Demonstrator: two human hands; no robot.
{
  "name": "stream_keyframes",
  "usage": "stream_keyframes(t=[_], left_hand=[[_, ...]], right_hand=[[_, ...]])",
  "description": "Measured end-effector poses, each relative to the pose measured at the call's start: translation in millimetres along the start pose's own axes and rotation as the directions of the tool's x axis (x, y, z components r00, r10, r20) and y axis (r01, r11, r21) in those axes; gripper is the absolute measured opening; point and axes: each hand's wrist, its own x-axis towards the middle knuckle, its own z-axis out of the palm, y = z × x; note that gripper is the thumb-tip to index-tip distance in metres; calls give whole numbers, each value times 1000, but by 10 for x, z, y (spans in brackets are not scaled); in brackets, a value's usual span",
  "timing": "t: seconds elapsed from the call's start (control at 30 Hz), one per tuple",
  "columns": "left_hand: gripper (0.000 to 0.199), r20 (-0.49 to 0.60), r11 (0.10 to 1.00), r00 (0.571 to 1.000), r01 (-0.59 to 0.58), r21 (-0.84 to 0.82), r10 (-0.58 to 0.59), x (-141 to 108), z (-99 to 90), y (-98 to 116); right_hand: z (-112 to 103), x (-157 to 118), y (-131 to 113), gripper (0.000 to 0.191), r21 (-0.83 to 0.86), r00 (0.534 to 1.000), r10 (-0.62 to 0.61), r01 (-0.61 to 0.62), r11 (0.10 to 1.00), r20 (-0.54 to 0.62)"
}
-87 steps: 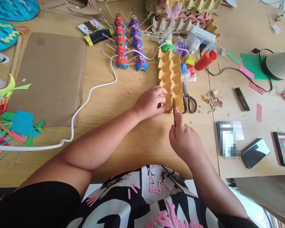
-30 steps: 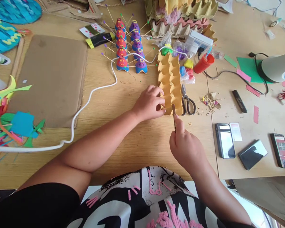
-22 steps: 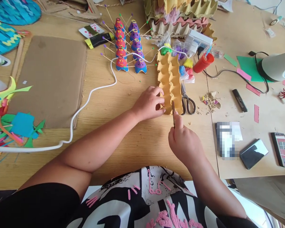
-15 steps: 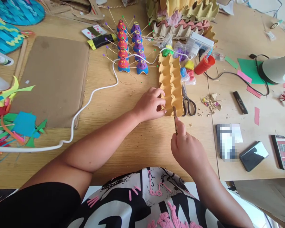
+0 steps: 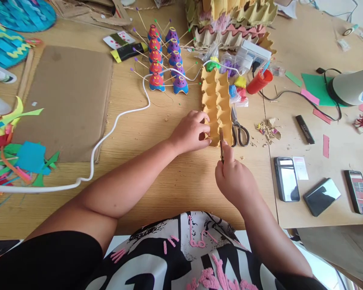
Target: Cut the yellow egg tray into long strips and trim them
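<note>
Landmark: the yellow egg carton [image 5: 210,96]. To its left, a band of bare desk [image 5: 133,137] reaches as far as the cardboard sheet [image 5: 69,100], crossed by the white cable [image 5: 117,117]. Beyond that band, two rows of painted figures [image 5: 156,56] with outward-pointing sticks obstruct passage. Immediately right, the scissors [image 5: 237,125] block the edge; past them, scraps [image 5: 269,129] lie scattered. At the near end, the left hand [image 5: 191,132] and right hand [image 5: 234,173] limit access.

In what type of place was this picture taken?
Probably a craft room or workshop: a wooden work table holds painted red and purple egg-carton figures, a heap of bright cut-paper scraps, and black-handled metal scissors.
</note>
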Motion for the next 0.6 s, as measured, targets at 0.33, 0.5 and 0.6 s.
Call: stream_keyframes(t=[0.33, 0.5, 0.6], left_hand=[[10, 7, 1000, 1000, 3, -11, -3, -1, 10, -6], [9, 16, 1000, 1000, 10, -17, -9, 0, 4, -6], [8, 25, 1000, 1000, 14, -19, -13, -1, 0, -1]], right_hand=[[20, -9, -13, 58, 31, 1000, 2, -3, 1000, 16], [-69, -39, 33, 54, 91, 999, -30, 27, 995, 27], [-65, -73, 71, 53, 133, 998, -58, 55, 990, 18]])
